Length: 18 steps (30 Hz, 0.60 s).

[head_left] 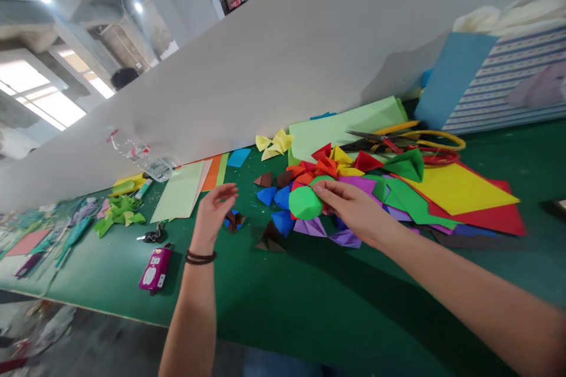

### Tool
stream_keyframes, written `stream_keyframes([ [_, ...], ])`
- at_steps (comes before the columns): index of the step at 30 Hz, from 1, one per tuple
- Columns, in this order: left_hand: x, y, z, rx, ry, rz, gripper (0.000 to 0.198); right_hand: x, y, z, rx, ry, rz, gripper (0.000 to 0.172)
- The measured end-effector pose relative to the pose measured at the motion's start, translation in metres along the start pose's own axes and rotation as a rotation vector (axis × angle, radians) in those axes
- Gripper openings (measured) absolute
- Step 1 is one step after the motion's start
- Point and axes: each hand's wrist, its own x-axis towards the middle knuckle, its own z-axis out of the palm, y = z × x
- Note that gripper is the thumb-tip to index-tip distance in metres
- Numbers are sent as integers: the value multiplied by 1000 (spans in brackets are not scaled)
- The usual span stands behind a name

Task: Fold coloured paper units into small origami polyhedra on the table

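My right hand [354, 207] reaches into a heap of folded paper pieces [327, 188] in many colours and pinches a bright green folded piece [305, 202] at its edge. My left hand [214, 212] hovers over the green table [265, 294], fingers slightly curled and apart, holding nothing. Just under its fingertips lies a small blue and brown folded piece [233, 221]. A dark bracelet circles my left wrist.
Yellow, red and green sheets [460, 191] lie right, with scissors [393, 141] behind. A striped box [499, 82] stands back right. A plastic bottle [141, 156], pale green sheet [179, 191], keys [152, 235] and magenta case [154, 268] lie left. A white board [283, 59] walls the back.
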Motion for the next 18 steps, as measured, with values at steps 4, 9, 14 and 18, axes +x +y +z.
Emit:
stream_keyframes([
  [4, -2, -32, -55, 307, -53, -173, 42, -2, -3, 2, -3, -45, 2, 54],
  [9, -1, -61, -59, 365, -194, -252, 52, -3, -3, 3, 41, -81, 15, 51],
  [14, 5, -63, -44, 355, -189, -137, 39, 0, 1, -1, 9, -73, 27, 52],
  [18, -1, -69, -35, 376, -83, -57, 29, 1, 1, -1, 44, -86, 62, 52],
])
